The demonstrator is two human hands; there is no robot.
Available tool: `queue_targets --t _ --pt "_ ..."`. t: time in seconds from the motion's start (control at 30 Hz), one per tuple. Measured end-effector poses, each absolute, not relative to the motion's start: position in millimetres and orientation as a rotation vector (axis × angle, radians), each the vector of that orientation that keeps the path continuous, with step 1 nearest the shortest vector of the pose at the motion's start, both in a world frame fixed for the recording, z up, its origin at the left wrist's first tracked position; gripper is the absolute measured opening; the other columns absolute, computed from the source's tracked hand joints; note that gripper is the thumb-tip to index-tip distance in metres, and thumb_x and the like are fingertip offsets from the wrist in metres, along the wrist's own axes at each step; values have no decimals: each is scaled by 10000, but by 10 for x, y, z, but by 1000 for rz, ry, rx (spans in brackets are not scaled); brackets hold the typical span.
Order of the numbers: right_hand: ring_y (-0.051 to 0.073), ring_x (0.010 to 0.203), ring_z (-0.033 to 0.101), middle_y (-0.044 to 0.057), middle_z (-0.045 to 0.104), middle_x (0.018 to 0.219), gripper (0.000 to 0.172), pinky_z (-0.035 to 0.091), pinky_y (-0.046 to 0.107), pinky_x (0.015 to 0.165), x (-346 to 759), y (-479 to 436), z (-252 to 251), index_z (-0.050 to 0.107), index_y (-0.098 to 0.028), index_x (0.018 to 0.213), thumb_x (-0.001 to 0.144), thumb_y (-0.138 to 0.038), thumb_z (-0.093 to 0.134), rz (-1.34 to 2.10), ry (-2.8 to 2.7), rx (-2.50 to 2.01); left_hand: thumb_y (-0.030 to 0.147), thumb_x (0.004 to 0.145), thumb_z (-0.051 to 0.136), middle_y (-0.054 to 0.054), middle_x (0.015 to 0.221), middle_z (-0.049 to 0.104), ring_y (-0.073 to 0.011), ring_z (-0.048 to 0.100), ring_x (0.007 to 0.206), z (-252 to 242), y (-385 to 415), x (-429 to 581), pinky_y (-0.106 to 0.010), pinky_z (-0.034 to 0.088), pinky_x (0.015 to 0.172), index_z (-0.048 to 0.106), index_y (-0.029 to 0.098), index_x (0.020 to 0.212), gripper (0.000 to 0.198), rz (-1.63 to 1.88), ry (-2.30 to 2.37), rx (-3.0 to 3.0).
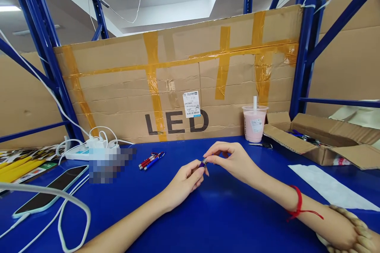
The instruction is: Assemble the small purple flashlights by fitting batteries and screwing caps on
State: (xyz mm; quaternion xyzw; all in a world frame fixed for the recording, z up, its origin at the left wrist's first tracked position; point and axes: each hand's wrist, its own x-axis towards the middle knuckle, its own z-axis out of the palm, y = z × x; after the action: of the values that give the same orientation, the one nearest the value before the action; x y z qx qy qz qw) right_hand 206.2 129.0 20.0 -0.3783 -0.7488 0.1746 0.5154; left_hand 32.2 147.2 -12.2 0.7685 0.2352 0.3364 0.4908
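My left hand (190, 178) is closed around a small dark blue, pen-like tube (203, 163) with a silvery end. The thumb and fingertips of my right hand (228, 160) pinch the upper end of that same tube, so both hands meet on it above the blue table (225, 217). Most of the tube is hidden by fingers. Left of the hands lie several red and blue pen-shaped pieces (152, 161) with silver ends, side by side on the tabletop.
An open cardboard box (314, 154) holding small dark parts stands right, near a pink drink cup (254, 124) and white paper sheet (332, 187). On the left are a phone (52, 189), a power strip (89, 152) and loose white cables (74, 201). Cardboard (184, 79) walls the back.
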Motion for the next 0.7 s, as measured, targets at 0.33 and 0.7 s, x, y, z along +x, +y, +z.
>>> queue_targets --t 0.33,0.7 --pt "130 593 575 21 670 629 143 428 229 560 2160 1393 209 711 -167 639 635 -307 736 655 -1921 -970 290 900 384 17 706 498 -126 432 647 -9 1463 217 -224 326 620 562 169 828 227 800 759 2361" --pt "93 426 542 -20 601 509 182 415 181 442 2275 1420 88 692 -173 612 656 -348 718 700 -2188 -1120 294 939 336 5 721 538 -141 483 637 -133 1418 226 -220 323 602 563 194 859 261 639 764 2555"
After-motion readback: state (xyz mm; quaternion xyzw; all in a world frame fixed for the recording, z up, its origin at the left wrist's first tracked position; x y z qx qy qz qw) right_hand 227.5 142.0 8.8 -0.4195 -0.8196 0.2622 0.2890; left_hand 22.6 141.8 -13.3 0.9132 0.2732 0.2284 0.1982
